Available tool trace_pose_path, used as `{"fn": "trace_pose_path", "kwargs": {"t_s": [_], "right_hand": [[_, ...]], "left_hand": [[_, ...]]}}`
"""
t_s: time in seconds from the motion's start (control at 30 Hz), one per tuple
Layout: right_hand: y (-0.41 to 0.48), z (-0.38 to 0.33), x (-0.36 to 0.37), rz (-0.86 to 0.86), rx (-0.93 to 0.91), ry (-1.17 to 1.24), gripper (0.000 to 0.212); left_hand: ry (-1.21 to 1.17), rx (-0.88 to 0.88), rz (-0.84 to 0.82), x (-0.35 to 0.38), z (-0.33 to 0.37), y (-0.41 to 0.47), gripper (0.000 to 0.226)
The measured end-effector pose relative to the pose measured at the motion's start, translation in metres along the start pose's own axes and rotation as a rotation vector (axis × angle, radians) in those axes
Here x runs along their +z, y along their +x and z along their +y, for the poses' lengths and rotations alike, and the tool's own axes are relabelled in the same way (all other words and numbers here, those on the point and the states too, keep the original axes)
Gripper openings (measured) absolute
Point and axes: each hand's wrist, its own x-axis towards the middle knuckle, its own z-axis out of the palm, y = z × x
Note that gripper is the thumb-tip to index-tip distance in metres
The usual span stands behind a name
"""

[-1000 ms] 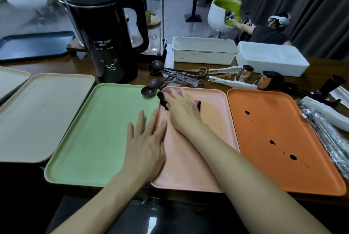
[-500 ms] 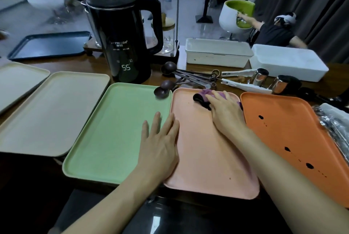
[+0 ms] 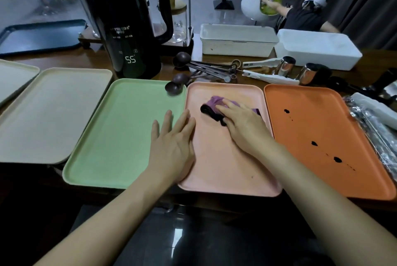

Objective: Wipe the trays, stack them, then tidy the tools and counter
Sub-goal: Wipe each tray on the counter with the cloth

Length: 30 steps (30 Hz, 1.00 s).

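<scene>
Pink tray (image 3: 225, 169): smooth, rectangular, round-cornered.

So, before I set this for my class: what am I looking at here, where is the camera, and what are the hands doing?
There is no machine: these are a person's two bare hands, filmed by one wide-angle camera worn on their head, looking forward and down. On the counter lie four trays side by side: beige tray, green tray, pink tray and orange tray, which has dark spots. The right hand presses a purple cloth onto the pink tray. The left hand rests flat where the green and pink trays meet. Behind stand a black kettle and scoops.
</scene>
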Motion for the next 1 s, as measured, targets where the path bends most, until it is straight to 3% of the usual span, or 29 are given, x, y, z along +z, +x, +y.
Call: {"fn": "trace_pose_path", "kwargs": {"t_s": [0.23, 0.37, 0.57, 0.73, 1.0], "right_hand": [[-0.144, -0.043, -0.006, -0.018, -0.027, 0.111, 0.045], [-0.126, -0.033, -0.007, -0.052, 0.034, 0.202, 0.047], [-0.047, -0.014, -0.013, -0.043, 0.146, 0.080, 0.048], [-0.114, -0.039, -0.007, 0.032, 0.052, 0.116, 0.044], [-0.142, -0.043, -0.029, -0.176, 0.071, 0.334, 0.048]], "left_hand": [[-0.004, 0.014, 0.006, -0.001, -0.001, -0.001, 0.067], [-0.018, 0.032, 0.002, 0.000, -0.001, -0.001, 0.069], [-0.049, 0.025, 0.005, 0.001, -0.002, 0.000, 0.061], [-0.047, 0.030, 0.011, 0.000, -0.001, -0.001, 0.065], [-0.054, 0.031, -0.001, -0.004, 0.001, -0.002, 0.060]]}}
